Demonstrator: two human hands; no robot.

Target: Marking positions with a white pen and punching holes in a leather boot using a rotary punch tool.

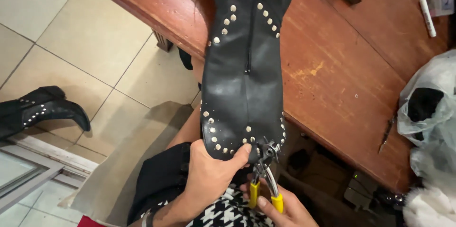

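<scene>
A tall black leather boot (244,65) with rows of silver studs and a side zip lies over the edge of a reddish wooden bench (332,80), its near end hanging towards me. My left hand (209,174) grips that near end from below, thumb up on the studded leather. My right hand (285,210) holds yellow-handled pliers (265,179) whose metal jaws meet the boot's studded edge beside my left thumb.
A matching studded black boot (42,108) lies on the tiled floor at the left. On the bench sit a white marker (427,17), a clear plastic bag with dark contents (427,108) and a thin metal tool (387,134). My lap shows black and houndstooth cloth.
</scene>
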